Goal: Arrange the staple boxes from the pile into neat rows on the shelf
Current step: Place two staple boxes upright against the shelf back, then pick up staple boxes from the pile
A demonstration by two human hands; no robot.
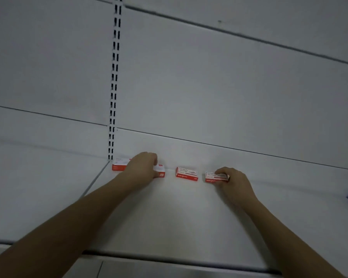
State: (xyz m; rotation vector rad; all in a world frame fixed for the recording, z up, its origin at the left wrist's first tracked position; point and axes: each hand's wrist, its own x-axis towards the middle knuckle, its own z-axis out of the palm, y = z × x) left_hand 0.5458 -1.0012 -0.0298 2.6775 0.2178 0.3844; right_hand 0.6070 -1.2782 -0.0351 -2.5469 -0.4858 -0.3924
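Head view shows the left hand (143, 167) and right hand (232, 178), fingers each holding a staple box (216, 176), which should slide back gently to line up with the middle box (186, 173) on the shelf (169, 217).

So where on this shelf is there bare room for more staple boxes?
Bare shelf runs in front of the row, between the forearms. A narrow gap separates the middle box from the box the right hand grips. The back-left corner is crowded: the left hand covers boxes there.

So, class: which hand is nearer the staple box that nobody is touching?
Right. The right hand grips the next box just right of the free staple box; the left hand sits slightly farther left.
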